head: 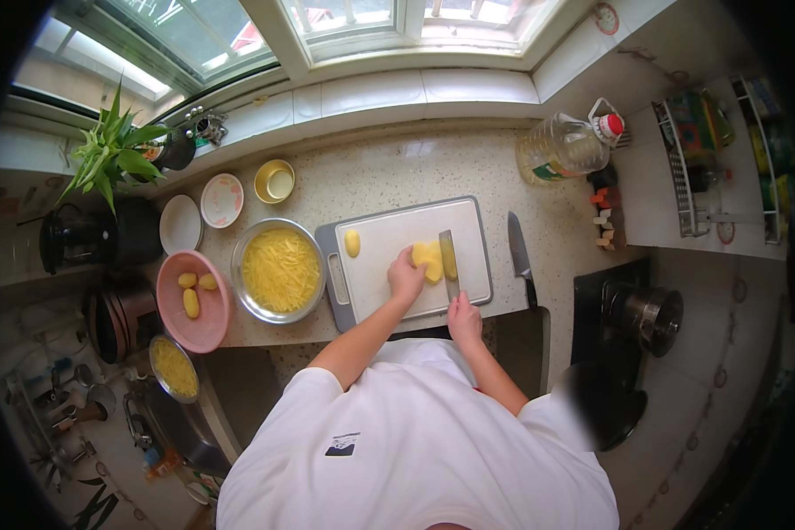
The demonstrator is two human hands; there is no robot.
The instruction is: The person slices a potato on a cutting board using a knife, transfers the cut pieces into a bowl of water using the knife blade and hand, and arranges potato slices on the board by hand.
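Observation:
My left hand (407, 273) holds the left side of a cut, peeled potato (427, 262) on the cutting board (384, 291). The board is white with a grey rim and a handle slot at its left end. In my right hand (464, 319) is the handle of a kitchen knife (445, 242). Its blade points away from me, just right of the potato pieces; yellow shows along the blade, either a slice or a reflection. A whole peeled potato (352, 243) lies at the board's upper left.
Left of the board stand a metal bowl of shredded potato (281, 270), a pink basin (213, 331) with three potatoes, and a smaller shred bowl (175, 368). A second knife (519, 245) lies right of the board. An oil bottle (560, 147) stands behind; a stove (586, 318) is rightward.

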